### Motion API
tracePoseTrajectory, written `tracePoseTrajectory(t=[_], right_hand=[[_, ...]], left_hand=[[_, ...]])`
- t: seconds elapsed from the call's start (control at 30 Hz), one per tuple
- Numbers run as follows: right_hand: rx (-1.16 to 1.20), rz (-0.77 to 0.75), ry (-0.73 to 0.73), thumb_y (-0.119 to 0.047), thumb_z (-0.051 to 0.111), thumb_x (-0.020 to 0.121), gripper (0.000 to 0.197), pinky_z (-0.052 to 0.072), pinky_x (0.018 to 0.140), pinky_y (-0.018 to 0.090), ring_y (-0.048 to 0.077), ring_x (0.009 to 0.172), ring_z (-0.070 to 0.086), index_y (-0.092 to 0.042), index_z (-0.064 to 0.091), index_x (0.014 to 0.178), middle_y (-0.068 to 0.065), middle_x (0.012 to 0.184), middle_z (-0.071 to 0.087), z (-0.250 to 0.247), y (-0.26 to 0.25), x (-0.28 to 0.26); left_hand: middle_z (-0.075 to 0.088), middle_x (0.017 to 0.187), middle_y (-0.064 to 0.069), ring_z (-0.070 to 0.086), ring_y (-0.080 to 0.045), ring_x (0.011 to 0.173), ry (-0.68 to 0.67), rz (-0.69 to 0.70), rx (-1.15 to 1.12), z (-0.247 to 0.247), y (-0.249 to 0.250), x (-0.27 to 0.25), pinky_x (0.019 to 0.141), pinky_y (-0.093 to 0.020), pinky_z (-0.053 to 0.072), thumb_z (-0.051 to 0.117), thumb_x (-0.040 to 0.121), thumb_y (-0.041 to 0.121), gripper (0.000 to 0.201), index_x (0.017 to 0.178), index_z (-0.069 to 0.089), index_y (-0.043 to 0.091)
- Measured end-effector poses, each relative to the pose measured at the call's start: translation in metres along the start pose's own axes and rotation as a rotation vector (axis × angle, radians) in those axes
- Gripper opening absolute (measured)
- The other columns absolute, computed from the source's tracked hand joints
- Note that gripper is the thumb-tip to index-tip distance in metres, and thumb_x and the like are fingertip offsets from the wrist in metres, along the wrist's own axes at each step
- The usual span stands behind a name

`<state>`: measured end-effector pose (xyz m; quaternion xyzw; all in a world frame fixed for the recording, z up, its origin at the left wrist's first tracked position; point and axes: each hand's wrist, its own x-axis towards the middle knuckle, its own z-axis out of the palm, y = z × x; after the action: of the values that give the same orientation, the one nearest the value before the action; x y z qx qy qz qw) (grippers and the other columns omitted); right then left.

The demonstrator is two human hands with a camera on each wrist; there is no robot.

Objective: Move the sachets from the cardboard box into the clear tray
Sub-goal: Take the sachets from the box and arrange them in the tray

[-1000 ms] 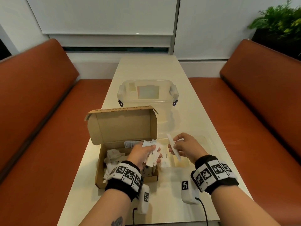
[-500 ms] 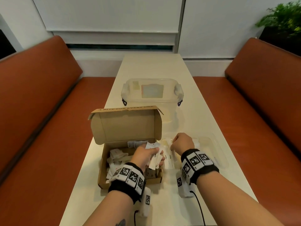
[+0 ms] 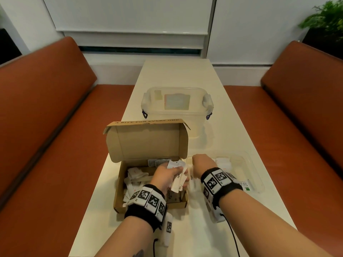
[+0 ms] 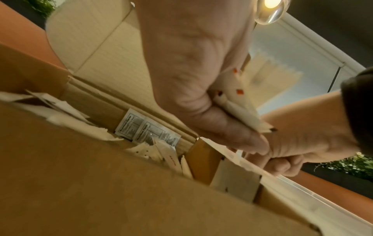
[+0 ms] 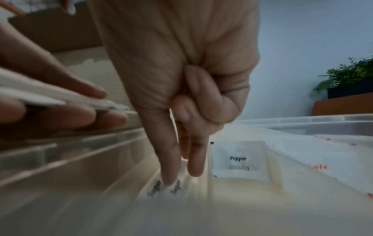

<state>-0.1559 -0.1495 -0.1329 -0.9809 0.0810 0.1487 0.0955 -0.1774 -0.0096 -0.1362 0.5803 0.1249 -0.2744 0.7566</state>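
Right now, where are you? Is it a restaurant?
Probably a cafe or canteen booth. A long white table runs between two orange padded benches, a potted plant stands in the corner, and sugar, salt and pepper sachets are being sorted.

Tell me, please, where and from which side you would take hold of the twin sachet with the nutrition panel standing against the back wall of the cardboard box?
Probably its free top edge, from above. The twin sachet stands against the back wall of the cardboard box, and loose sachets crowd its foot, so only the top looks open to pinching fingers.
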Motion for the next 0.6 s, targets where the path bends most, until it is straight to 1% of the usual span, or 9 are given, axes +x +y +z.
tracePoseTrajectory(t=[0.13, 0.23, 0.33, 0.4, 0.43, 0.47, 0.5, 0.57, 0.6], right_hand=[[-0.107, -0.072, -0.048, -0.008, 0.051, 0.091, 0.023, 0.048, 0.084, 0.031, 0.027, 0.105, 0.061, -0.008, 0.06, 0.113, 0.011, 0.115, 0.063, -0.001, 0.001, -0.005], [-0.115, -0.106, -0.054, -0.01, 0.052, 0.092, 0.023, 0.047, 0.085, 0.031, 0.027, 0.106, 0.061, -0.007, 0.06, 0.113, 0.012, 0.116, 0.063, -0.001, 0.002, -0.007], [-0.047, -0.102, -0.044, -0.01, 0.053, 0.092, 0.026, 0.046, 0.088, 0.03, 0.025, 0.109, 0.059, -0.01, 0.059, 0.117, 0.009, 0.12, 0.061, -0.002, 0.006, -0.01], [0.112, -0.064, 0.024, -0.01, 0.052, 0.092, 0.025, 0.046, 0.088, 0.029, 0.022, 0.106, 0.06, -0.011, 0.062, 0.115, 0.007, 0.117, 0.063, -0.005, 0.008, -0.013], [0.218, -0.041, 0.073, -0.011, 0.053, 0.091, 0.02, 0.046, 0.084, 0.028, 0.021, 0.1, 0.061, -0.011, 0.065, 0.108, 0.007, 0.11, 0.066, -0.008, 0.008, -0.015], [0.33, -0.028, 0.108, -0.013, 0.053, 0.091, 0.016, 0.046, 0.078, 0.026, 0.019, 0.09, 0.063, -0.01, 0.068, 0.098, 0.007, 0.101, 0.069, -0.013, 0.008, -0.018], [0.445, -0.02, 0.11, -0.016, 0.053, 0.091, 0.017, 0.045, 0.071, 0.023, 0.015, 0.078, 0.062, -0.01, 0.069, 0.087, 0.007, 0.091, 0.072, -0.018, 0.009, -0.021], [0.622, -0.011, 0.021, -0.023, 0.054, 0.092, 0.025, 0.042, 0.055, 0.02, 0.008, 0.053, 0.054, -0.011, 0.067, 0.075, 0.004, 0.073, 0.072, -0.027, 0.01, -0.03], [0.682, -0.007, -0.05, -0.024, 0.055, 0.091, 0.023, 0.04, 0.048, 0.019, 0.007, 0.046, 0.051, -0.011, 0.065, 0.074, 0.003, 0.068, 0.071, -0.031, 0.01, -0.035]], left_hand=[[0.063, 0.084, -0.024, 0.063, -0.034, 0.067, -0.007, 0.023, -0.02, 0.001, 0.001, -0.001, 0.049, -0.035, 0.054, 0.05, 0.094, -0.002, 0.012, 0.105, 0.056, -0.003], [0.063, 0.086, -0.025, 0.063, -0.033, 0.067, -0.012, 0.025, -0.018, 0.001, 0.002, -0.002, 0.053, -0.038, 0.055, 0.051, 0.094, -0.001, 0.011, 0.103, 0.056, -0.001], [0.063, 0.087, -0.025, 0.063, -0.033, 0.067, -0.02, 0.036, -0.027, 0.001, 0.003, -0.003, 0.054, -0.038, 0.055, 0.052, 0.093, -0.001, 0.012, 0.105, 0.056, -0.002], [0.063, 0.085, -0.024, 0.063, -0.032, 0.065, -0.026, 0.045, -0.036, 0.001, 0.002, -0.004, 0.052, -0.036, 0.054, 0.053, 0.093, -0.002, 0.013, 0.105, 0.056, -0.003], [0.063, 0.084, -0.023, 0.062, -0.032, 0.063, -0.03, 0.052, -0.042, 0.002, 0.002, -0.004, 0.051, -0.035, 0.053, 0.053, 0.092, -0.003, 0.015, 0.107, 0.055, -0.005], [0.063, 0.083, -0.022, 0.063, -0.031, 0.061, -0.028, 0.058, -0.042, 0.003, 0.002, -0.004, 0.05, -0.033, 0.052, 0.055, 0.091, -0.004, 0.018, 0.108, 0.054, -0.007], [0.064, 0.082, -0.022, 0.064, -0.03, 0.06, -0.019, 0.064, -0.032, 0.004, 0.001, -0.002, 0.049, -0.032, 0.053, 0.057, 0.089, -0.005, 0.02, 0.108, 0.055, -0.007], [0.066, 0.083, -0.022, 0.066, -0.028, 0.062, 0.005, 0.079, 0.013, 0.007, -0.001, -0.001, 0.05, -0.032, 0.055, 0.062, 0.086, -0.004, 0.018, 0.104, 0.058, -0.003], [0.067, 0.083, -0.021, 0.066, -0.027, 0.064, 0.014, 0.084, 0.029, 0.009, -0.001, -0.001, 0.051, -0.032, 0.055, 0.064, 0.085, -0.003, 0.017, 0.101, 0.06, 0.0]])
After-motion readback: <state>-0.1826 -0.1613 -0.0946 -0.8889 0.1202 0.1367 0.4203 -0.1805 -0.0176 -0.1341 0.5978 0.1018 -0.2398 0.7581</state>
